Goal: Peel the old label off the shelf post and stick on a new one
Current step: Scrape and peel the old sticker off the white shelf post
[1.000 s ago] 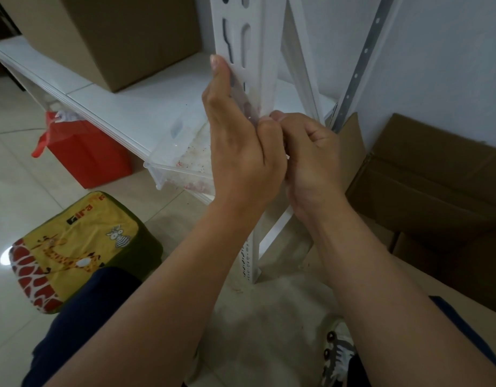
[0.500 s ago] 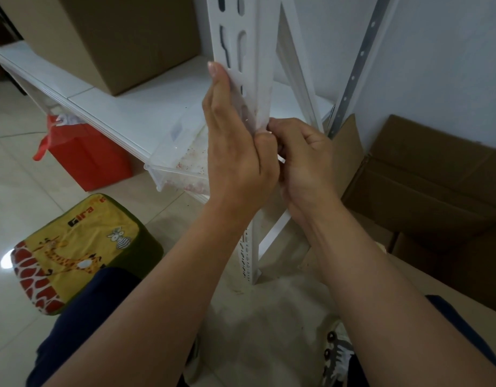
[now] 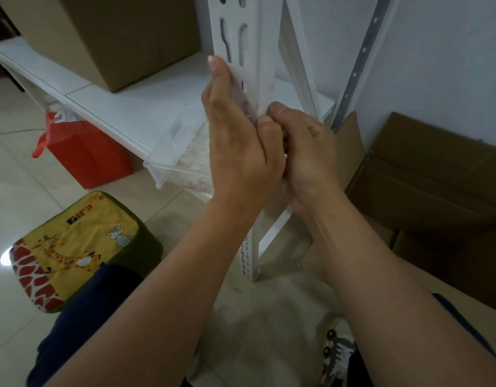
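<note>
The white slotted shelf post [image 3: 251, 46] stands upright in the middle of the view. A thin, translucent label film [image 3: 242, 97] lies on its left face, with whitish residue along the corner above my hands. My left hand [image 3: 235, 146] is pressed flat over that face, fingers pointing up and thumb wrapped round the front corner. My right hand [image 3: 308, 155] is curled against the post's right side, its fingertips pinched at the film's edge by the corner. My hands hide most of the label.
A cardboard box [image 3: 123, 37] sits on the white shelf board [image 3: 121, 107]; a clear plastic bin [image 3: 177, 169] hangs below its edge. A red bag [image 3: 84, 152] and giraffe-print stool [image 3: 73, 247] are at left, flattened cartons [image 3: 431, 180] at right, my shoe [image 3: 337, 356] below.
My right hand's fingers loosened, then curled again with the tips back up at the post's corner. My left hand has stayed pressed on the post.
</note>
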